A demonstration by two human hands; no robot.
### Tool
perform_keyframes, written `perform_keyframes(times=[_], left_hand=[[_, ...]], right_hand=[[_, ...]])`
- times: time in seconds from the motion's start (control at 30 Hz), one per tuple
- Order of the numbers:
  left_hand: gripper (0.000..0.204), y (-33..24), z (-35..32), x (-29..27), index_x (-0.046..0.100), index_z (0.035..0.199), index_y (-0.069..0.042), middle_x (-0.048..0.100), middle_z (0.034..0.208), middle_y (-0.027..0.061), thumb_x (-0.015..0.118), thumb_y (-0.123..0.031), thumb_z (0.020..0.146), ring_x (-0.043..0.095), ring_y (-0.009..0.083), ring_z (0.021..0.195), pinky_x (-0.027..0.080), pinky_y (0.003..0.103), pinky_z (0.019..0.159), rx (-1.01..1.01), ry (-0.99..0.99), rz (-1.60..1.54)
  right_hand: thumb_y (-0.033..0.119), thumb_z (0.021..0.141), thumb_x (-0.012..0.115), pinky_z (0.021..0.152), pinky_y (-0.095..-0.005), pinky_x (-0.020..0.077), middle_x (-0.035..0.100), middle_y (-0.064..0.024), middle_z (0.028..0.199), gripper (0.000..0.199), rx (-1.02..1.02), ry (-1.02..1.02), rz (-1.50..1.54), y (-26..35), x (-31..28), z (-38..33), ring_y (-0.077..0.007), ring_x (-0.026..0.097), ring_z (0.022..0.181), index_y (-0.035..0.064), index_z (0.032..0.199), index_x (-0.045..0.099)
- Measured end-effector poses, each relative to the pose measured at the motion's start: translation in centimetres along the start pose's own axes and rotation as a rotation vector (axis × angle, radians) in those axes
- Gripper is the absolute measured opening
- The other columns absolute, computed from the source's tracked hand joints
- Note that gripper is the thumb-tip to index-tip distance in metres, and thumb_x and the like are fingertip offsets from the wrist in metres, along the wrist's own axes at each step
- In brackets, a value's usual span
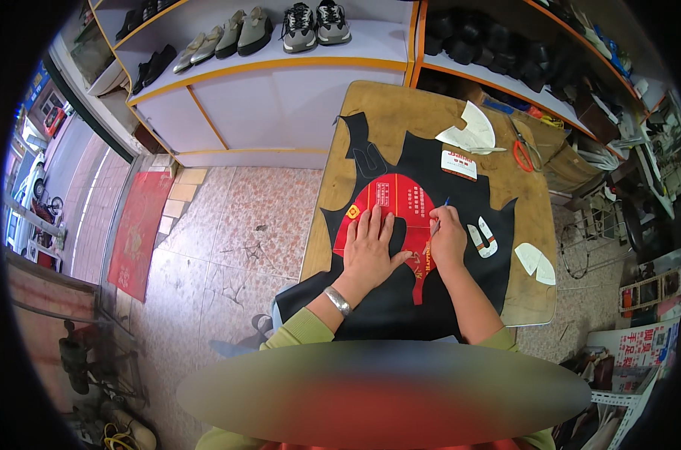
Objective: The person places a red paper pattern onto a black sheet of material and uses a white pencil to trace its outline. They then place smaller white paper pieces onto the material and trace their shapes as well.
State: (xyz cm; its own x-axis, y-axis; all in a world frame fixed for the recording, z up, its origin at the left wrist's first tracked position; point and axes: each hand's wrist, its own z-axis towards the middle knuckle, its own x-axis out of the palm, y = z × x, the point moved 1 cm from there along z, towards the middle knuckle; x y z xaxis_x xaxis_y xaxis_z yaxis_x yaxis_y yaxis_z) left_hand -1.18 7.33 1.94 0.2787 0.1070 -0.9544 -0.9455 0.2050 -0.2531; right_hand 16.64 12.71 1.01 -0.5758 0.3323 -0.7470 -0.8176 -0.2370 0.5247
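Note:
A black leather sheet [423, 161] lies spread over a wooden work table [385, 101]. On it rests a red cardboard pattern [396, 191] with printed markings. My left hand [369, 247] lies flat on the red pattern, fingers apart, pressing it down; a metal bracelet is on that wrist. My right hand [448, 238] is closed around a thin blue pen [438, 219], whose tip touches the right edge of the red pattern.
White paper pattern pieces [471, 129] lie at the table's far side, more [537, 262] at its right edge. Orange-handled scissors [524, 150] and a small red-and-white card [459, 163] lie nearby. Shelves with shoes [280, 34] stand behind. Tiled floor [228, 232] lies to the left.

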Motion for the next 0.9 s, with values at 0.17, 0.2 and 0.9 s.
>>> perform_keyframes(times=[0.17,0.2,0.9], left_hand=[[0.087,0.53,0.96,0.10,0.039,0.151,-0.010,0.033,0.157,0.0177,0.054,-0.068,0.088,0.028,0.0345,0.147,0.018,0.052,0.120,0.002,0.014,-0.005],[0.087,0.56,1.00,0.14,0.040,0.151,-0.010,0.033,0.157,0.0179,0.054,-0.068,0.088,0.027,0.0345,0.147,0.017,0.053,0.120,0.005,0.008,0.005],[0.089,0.72,1.06,0.38,0.037,0.152,-0.010,0.030,0.159,0.0196,0.051,-0.070,0.088,0.022,0.0349,0.150,0.016,0.054,0.121,0.041,0.001,0.021]], right_hand=[[0.000,0.087,0.064,0.071,-0.0386,0.0530,0.063,-0.0082,0.098,0.012,-0.002,-0.001,0.019,0.27,-0.15,0.01,-0.0320,0.067,0.085,0.0072,0.097,0.061],[0.000,0.087,0.064,0.071,-0.0384,0.0530,0.063,-0.0082,0.098,0.012,0.001,0.003,0.029,0.24,-0.18,0.02,-0.0318,0.067,0.085,0.0070,0.097,0.061],[0.000,0.086,0.065,0.071,-0.0378,0.0536,0.065,-0.0063,0.100,0.015,-0.043,-0.002,0.038,-0.08,-0.42,-0.02,-0.0308,0.068,0.087,0.0076,0.097,0.061]])
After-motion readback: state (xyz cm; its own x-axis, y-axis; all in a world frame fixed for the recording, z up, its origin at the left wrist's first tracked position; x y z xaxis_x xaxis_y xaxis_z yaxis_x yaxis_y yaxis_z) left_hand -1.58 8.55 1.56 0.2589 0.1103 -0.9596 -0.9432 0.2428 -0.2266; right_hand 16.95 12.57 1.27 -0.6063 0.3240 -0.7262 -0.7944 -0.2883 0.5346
